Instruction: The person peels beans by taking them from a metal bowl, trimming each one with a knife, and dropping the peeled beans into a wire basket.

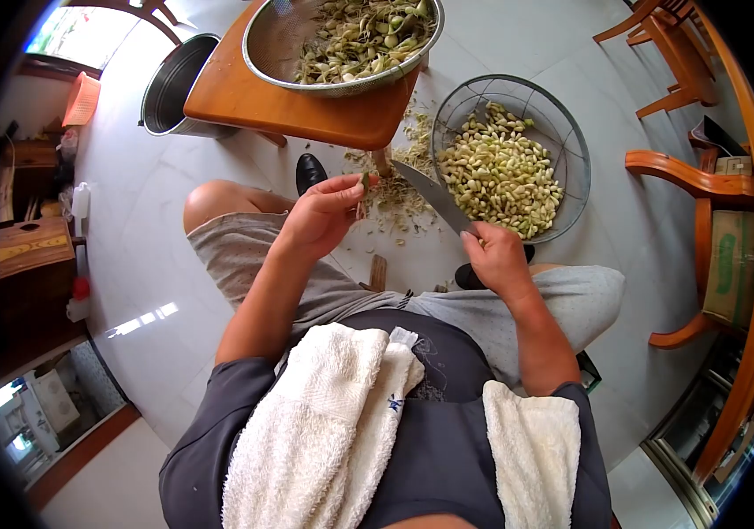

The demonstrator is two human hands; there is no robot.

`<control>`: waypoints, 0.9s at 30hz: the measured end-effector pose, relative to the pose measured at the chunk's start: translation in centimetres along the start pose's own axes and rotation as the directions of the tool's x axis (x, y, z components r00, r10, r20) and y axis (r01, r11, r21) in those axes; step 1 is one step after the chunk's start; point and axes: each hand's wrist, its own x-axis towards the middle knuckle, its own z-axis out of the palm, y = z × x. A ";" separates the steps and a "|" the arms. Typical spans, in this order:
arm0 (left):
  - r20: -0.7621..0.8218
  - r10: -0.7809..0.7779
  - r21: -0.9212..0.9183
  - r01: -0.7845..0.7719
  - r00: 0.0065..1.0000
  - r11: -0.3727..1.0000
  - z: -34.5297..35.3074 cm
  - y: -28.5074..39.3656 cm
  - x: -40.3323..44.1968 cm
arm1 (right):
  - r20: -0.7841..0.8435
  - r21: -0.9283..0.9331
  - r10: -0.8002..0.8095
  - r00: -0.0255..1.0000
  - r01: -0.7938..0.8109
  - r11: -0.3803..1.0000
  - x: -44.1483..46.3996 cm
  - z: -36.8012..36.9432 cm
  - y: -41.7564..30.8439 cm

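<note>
Fingers of the left hand (331,208) pinch a small green piece (365,181), probably light and firm, best held by its sides, near the knife (435,195), whose handle the right hand (497,257) grips.

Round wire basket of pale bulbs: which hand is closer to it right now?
Right. In the head view, the right hand, gripping the knife, appears just below the round wire basket; the left hand is farther off, to the basket's left.
</note>
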 end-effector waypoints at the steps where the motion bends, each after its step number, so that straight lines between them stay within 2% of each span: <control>1: 0.016 0.014 -0.045 -0.014 1.000 0.999 0.0 -0.1 0.2 | -0.030 0.033 -0.033 0.999 0.034 0.999 0.0 0.0 -0.3; 4: 0.041 0.080 -0.066 -0.078 0.996 0.995 0.4 -0.5 0.5 | -0.104 0.125 -0.106 0.989 0.119 0.985 -0.2 0.1 -1.0; 7: 0.002 0.160 -0.032 -0.160 0.987 0.987 0.7 -1.2 0.9 | -0.168 0.200 -0.144 0.975 0.176 0.964 -0.5 0.0 -1.8; 12: -0.094 0.274 0.151 -0.258 0.957 0.954 1.2 -2.5 1.2 | -0.262 0.230 -0.211 0.942 0.273 0.934 -0.9 -0.5 -3.6; 15: -0.121 0.305 0.214 -0.275 0.945 0.937 1.6 -3.0 1.4 | -0.269 0.138 -0.314 0.911 0.359 0.923 -0.8 0.3 -2.7; 27: -0.120 0.313 0.149 -0.295 0.942 0.944 2.1 -4.1 1.4 | -0.239 0.009 -0.346 0.907 0.359 0.933 -0.8 1.1 -2.4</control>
